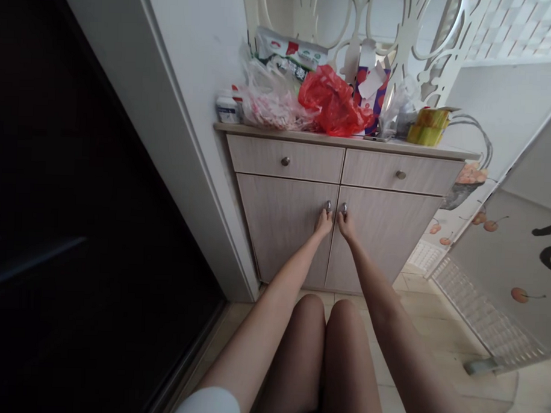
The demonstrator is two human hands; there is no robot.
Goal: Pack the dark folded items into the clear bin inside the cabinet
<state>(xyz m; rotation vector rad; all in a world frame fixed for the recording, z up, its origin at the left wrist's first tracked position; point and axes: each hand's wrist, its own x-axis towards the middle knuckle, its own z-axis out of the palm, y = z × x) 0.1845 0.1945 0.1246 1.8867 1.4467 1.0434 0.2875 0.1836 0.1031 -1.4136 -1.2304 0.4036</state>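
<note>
Both my arms reach forward to a pale wood-grain cabinet (283,231) with two doors side by side. My left hand (324,222) is closed on the metal handle (328,205) of the left door. On the right door's metal handle (345,207), the fingers of my right hand (346,224) are closed too. Both doors sit flush in the front, with a thin seam between them. Two drawers with round knobs, a left knob (285,161) and a right knob (400,174), lie above the doors and are closed.
On the cabinet top stand a red plastic bag (333,103), a clear bag (274,104), a white jar (227,108), a purple box (372,92) and yellow tape rolls (428,126). A dark doorway (76,223) lies left. A cherry-printed panel (504,250) stands right, above the tiled floor (425,320).
</note>
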